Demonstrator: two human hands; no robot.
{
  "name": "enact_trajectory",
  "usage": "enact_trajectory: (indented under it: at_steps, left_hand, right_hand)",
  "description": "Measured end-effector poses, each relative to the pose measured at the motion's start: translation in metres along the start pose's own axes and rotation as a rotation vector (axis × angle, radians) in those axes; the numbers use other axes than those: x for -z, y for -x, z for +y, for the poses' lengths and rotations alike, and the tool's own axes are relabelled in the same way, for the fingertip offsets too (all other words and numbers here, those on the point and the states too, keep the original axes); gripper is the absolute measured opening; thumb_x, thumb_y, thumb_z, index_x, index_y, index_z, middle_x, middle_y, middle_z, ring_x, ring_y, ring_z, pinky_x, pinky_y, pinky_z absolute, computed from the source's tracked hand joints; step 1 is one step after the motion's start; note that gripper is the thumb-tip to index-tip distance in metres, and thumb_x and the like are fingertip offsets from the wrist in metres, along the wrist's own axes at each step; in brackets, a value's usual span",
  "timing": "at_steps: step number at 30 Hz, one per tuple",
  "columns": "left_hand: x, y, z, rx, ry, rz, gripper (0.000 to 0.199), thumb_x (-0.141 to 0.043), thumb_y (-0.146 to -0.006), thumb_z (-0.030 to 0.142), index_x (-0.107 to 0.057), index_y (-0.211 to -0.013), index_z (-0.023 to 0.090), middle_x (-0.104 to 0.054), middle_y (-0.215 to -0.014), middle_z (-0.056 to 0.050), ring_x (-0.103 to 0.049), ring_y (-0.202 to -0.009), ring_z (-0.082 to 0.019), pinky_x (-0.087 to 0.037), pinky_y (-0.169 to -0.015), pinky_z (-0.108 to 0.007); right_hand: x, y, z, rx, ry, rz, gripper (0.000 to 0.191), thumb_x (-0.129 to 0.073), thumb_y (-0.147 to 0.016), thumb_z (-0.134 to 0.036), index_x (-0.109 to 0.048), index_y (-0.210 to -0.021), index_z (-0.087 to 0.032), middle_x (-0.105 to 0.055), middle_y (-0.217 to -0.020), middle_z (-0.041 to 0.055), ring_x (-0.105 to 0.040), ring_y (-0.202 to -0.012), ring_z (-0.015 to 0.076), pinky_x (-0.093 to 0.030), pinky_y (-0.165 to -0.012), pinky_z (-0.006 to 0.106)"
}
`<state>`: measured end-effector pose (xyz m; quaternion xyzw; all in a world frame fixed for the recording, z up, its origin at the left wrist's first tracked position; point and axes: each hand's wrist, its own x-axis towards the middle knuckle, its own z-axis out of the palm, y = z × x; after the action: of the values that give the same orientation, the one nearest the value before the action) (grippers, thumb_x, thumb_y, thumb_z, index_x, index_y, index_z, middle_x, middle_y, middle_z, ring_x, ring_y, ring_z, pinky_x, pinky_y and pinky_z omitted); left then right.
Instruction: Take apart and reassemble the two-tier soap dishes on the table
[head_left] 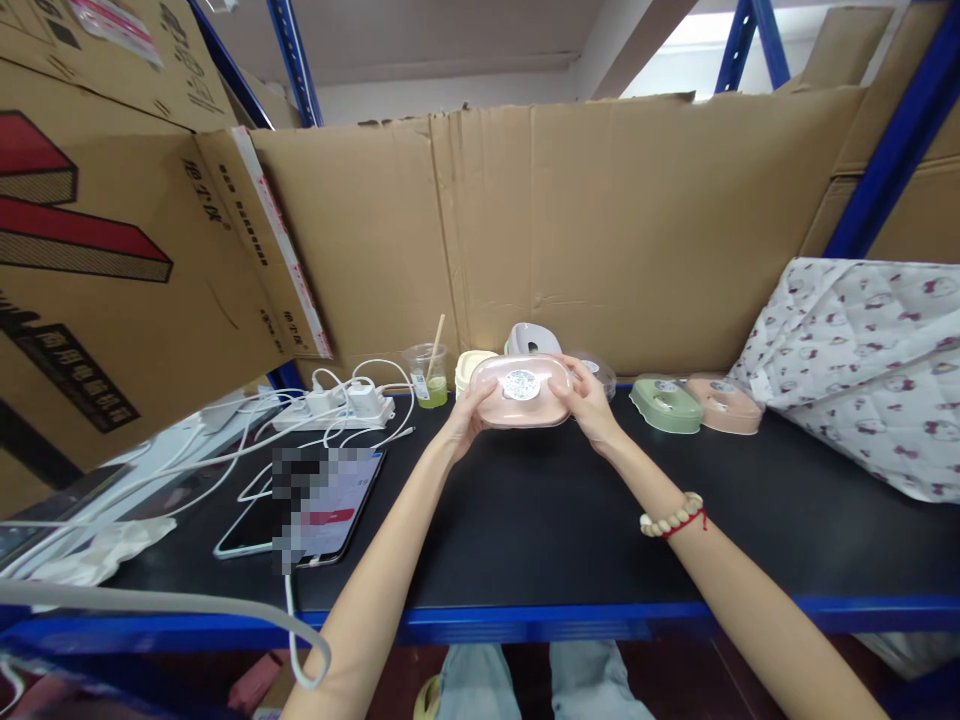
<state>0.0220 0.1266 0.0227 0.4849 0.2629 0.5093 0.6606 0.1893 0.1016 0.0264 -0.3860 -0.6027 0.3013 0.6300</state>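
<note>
2 hands had hold of the pink case [523, 413], 1 at each end: the left hand [468, 414] gripped its left end and the right hand [589, 402] its right, both thumbs on the near face. From my seat at the far end of the feed, I saw it in front of the cardboard panel [630, 230], seemingly raised over the black shelf [540, 520], its face tipped toward the camera and a round label [521, 384] at its middle.

I judged it light, since bare fingertips carried it at the rims. Its outline showed no sag, so I took the shell for thin, stiff plastic. The shine warned me of a slippery skin, and I reckoned a drop could crack or scuff it.

For a hold, I favoured the 2 rounded ends, thumbs near the rim and fingers behind, with even, modest pressure. I would have kept off the label and the middle of the face, where a hard push might flex it. I could not tell whether it held anything, nor how firmly any lid sat.

A green case [664, 410] and a peach case [724, 411] lay side by side to its right, well apart from both hands.
</note>
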Motion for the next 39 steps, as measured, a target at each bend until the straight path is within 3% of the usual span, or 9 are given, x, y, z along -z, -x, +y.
enact_trajectory:
  at_steps: [9,13,18,23,29,35,39]
  left_hand:
    - [-0.002,0.001,0.001,-0.025,0.046,0.079,0.05,-0.067,-0.063,0.03,-0.06,-0.111,0.016,-0.064,-0.099,-0.006,-0.06,-0.089,-0.022,-0.049,-0.061,-0.023]
    - [-0.006,0.001,0.002,-0.05,0.096,0.119,0.046,-0.068,-0.057,0.031,-0.064,-0.099,0.014,-0.065,-0.096,-0.006,-0.059,-0.092,-0.024,-0.049,-0.066,-0.024]
    - [-0.005,0.0,0.001,-0.059,0.144,0.193,0.035,-0.065,-0.053,0.03,-0.065,-0.082,0.011,-0.066,-0.084,-0.007,-0.06,-0.087,-0.025,-0.048,-0.075,-0.029]
    - [-0.004,0.0,0.0,-0.123,0.148,0.197,0.034,-0.066,-0.049,0.029,-0.066,-0.078,0.01,-0.066,-0.078,-0.005,-0.06,-0.077,-0.022,-0.047,-0.072,-0.028]
    - [-0.004,0.0,0.0,-0.065,0.167,0.18,0.027,-0.061,-0.055,0.028,-0.065,-0.076,0.011,-0.064,-0.074,-0.005,-0.06,-0.079,-0.022,-0.046,-0.075,-0.029]
    - [-0.005,0.001,0.009,-0.019,0.211,0.193,0.031,-0.055,-0.068,0.037,-0.064,-0.082,0.01,-0.065,-0.082,-0.007,-0.06,-0.087,-0.023,-0.046,-0.077,-0.027]
    - [-0.006,0.001,0.011,-0.065,0.2,0.165,0.034,-0.054,-0.071,0.04,-0.064,-0.084,0.011,-0.065,-0.086,-0.007,-0.059,-0.093,-0.023,-0.046,-0.082,-0.027]
  right_hand:
    - [-0.001,0.0,0.004,0.104,0.056,-0.02,0.057,-0.058,-0.063,-0.062,-0.047,-0.102,-0.023,-0.056,-0.116,0.0093,-0.055,-0.104,0.0243,-0.048,-0.087,0.04]
    - [-0.002,0.004,0.006,0.148,0.119,0.004,0.062,-0.057,-0.065,-0.059,-0.042,-0.112,-0.022,-0.051,-0.119,0.0114,-0.056,-0.098,0.0231,-0.05,-0.078,0.038]
    - [0.0,0.012,0.001,0.286,0.472,-0.017,0.064,-0.062,-0.061,-0.052,-0.044,-0.116,-0.024,-0.048,-0.122,0.0104,-0.059,-0.082,0.0225,-0.05,-0.069,0.04]
    - [0.001,0.015,-0.002,0.453,0.656,-0.078,0.064,-0.065,-0.061,-0.05,-0.047,-0.117,-0.025,-0.052,-0.117,0.0093,-0.054,-0.103,0.0286,-0.051,-0.071,0.04]
    - [-0.002,0.019,0.0,0.553,0.767,-0.161,0.079,-0.072,-0.055,-0.046,-0.041,-0.126,-0.026,-0.043,-0.129,0.0108,-0.052,-0.108,0.0292,-0.055,-0.066,0.039]
    - [-0.002,0.019,0.001,0.663,0.789,-0.16,0.06,-0.068,-0.064,-0.05,-0.05,-0.116,-0.025,-0.043,-0.129,0.0124,-0.051,-0.111,0.0291,-0.057,-0.066,0.038]
    - [-0.002,0.018,0.001,0.687,0.783,-0.159,0.057,-0.066,-0.066,-0.053,-0.052,-0.113,-0.025,-0.041,-0.13,0.0129,-0.048,-0.116,0.0293,-0.056,-0.074,0.041]
